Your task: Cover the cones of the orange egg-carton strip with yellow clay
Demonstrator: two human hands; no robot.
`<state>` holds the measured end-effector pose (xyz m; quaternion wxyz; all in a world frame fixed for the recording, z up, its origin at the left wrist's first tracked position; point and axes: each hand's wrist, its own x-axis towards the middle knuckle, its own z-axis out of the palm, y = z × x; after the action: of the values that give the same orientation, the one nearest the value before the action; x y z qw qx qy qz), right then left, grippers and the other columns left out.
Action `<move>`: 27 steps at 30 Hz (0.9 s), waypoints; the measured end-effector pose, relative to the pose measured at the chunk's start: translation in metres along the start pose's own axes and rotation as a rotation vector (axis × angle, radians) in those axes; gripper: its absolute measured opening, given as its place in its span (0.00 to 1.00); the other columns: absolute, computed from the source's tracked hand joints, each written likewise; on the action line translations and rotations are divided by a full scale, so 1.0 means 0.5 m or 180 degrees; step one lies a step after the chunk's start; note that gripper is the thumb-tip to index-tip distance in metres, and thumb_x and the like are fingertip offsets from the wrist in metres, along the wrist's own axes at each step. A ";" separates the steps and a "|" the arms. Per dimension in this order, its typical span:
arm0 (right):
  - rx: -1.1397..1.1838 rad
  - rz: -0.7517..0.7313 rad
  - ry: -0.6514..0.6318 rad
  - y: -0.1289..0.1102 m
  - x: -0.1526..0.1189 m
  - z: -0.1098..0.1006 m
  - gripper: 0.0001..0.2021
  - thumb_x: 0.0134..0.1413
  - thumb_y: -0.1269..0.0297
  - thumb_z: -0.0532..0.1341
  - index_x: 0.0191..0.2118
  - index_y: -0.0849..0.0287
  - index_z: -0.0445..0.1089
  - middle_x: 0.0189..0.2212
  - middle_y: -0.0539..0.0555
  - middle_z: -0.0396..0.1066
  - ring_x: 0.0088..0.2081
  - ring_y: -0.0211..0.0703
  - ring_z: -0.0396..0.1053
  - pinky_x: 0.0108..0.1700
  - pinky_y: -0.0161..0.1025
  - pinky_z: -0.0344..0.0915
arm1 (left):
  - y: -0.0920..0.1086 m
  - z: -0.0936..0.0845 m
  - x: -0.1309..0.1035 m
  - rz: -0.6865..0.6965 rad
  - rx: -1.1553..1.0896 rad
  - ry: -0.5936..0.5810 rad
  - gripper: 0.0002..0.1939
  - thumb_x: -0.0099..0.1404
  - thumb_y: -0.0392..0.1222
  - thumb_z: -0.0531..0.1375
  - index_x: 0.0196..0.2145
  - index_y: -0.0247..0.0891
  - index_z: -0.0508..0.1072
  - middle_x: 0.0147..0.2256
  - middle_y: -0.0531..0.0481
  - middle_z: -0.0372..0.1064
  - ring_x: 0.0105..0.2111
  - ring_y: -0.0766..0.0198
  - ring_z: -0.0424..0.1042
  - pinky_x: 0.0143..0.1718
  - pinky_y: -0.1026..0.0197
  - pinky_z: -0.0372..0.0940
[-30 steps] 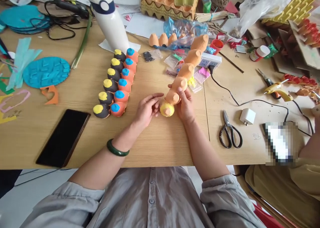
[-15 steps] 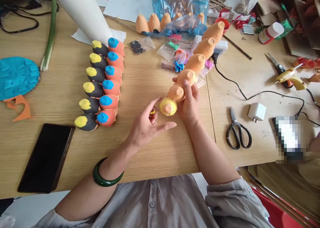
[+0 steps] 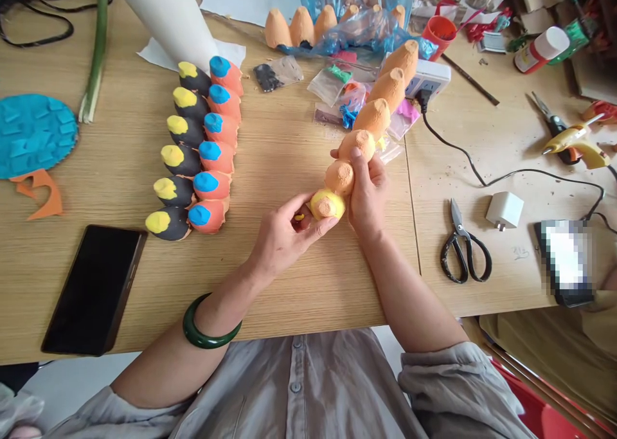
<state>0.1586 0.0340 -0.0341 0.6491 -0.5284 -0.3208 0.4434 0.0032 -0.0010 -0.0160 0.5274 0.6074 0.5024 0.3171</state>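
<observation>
My right hand [image 3: 367,198] grips an orange egg-carton strip [image 3: 374,117], a row of several pointed cups held at a slant above the table. Yellow clay [image 3: 337,202] surrounds the tip of the cup nearest me. On that same cup, my left hand [image 3: 277,240] closes with thumb and fingers. A small yellow bit [image 3: 299,217], apparently clay, shows by its curled fingers. To the left stand two rows of carton cups: black cups [image 3: 186,161] with yellow tips, and red-orange cups [image 3: 219,159] with blue tips.
Scissors [image 3: 465,243], a white charger [image 3: 504,209] and a glue gun [image 3: 576,142] lie right. A black cable [image 3: 463,169] runs from a power strip [image 3: 434,78]. Left is a phone [image 3: 94,291]. Behind are clay packets [image 3: 328,85], more orange cups [image 3: 301,26] and a white cylinder [image 3: 166,24].
My left thumb and fingers have closed onto the yellow-covered end cup; before, they were spread beside it. My right hand keeps its hold. The whole view has shifted slightly.
</observation>
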 end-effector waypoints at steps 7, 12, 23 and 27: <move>-0.0012 0.0239 -0.0118 -0.011 -0.007 0.006 0.24 0.57 0.34 0.64 0.41 0.51 0.72 0.43 0.55 0.82 0.50 0.51 0.78 0.44 0.45 0.78 | 0.005 0.002 -0.004 0.0505 0.0558 0.0107 0.17 0.63 0.54 0.70 0.29 0.39 0.73 0.22 0.57 0.60 0.24 0.69 0.58 0.29 0.65 0.56; -0.0067 0.0282 -0.0109 -0.015 -0.010 0.010 0.24 0.58 0.33 0.62 0.41 0.51 0.72 0.41 0.55 0.82 0.48 0.50 0.78 0.42 0.44 0.77 | 0.008 0.001 -0.005 0.0677 0.0752 0.0141 0.17 0.63 0.50 0.70 0.26 0.39 0.70 0.20 0.57 0.59 0.22 0.70 0.56 0.29 0.64 0.55; -0.0043 0.0301 -0.0037 -0.007 -0.008 0.008 0.22 0.63 0.36 0.59 0.46 0.49 0.71 0.48 0.56 0.79 0.56 0.53 0.76 0.43 0.46 0.79 | 0.004 -0.009 0.001 0.0065 0.0041 -0.0540 0.14 0.61 0.47 0.70 0.29 0.39 0.69 0.23 0.57 0.55 0.24 0.69 0.54 0.26 0.65 0.53; -0.0006 0.0312 -0.0116 -0.003 -0.013 0.006 0.21 0.63 0.37 0.59 0.47 0.49 0.70 0.50 0.56 0.78 0.56 0.53 0.76 0.42 0.46 0.79 | 0.004 -0.005 -0.001 -0.0131 -0.0142 -0.0444 0.17 0.58 0.51 0.73 0.32 0.40 0.71 0.24 0.57 0.55 0.24 0.68 0.53 0.26 0.64 0.53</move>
<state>0.1536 0.0292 -0.0314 0.6201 -0.5359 -0.3068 0.4839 0.0012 -0.0006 -0.0135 0.5810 0.6056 0.4696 0.2742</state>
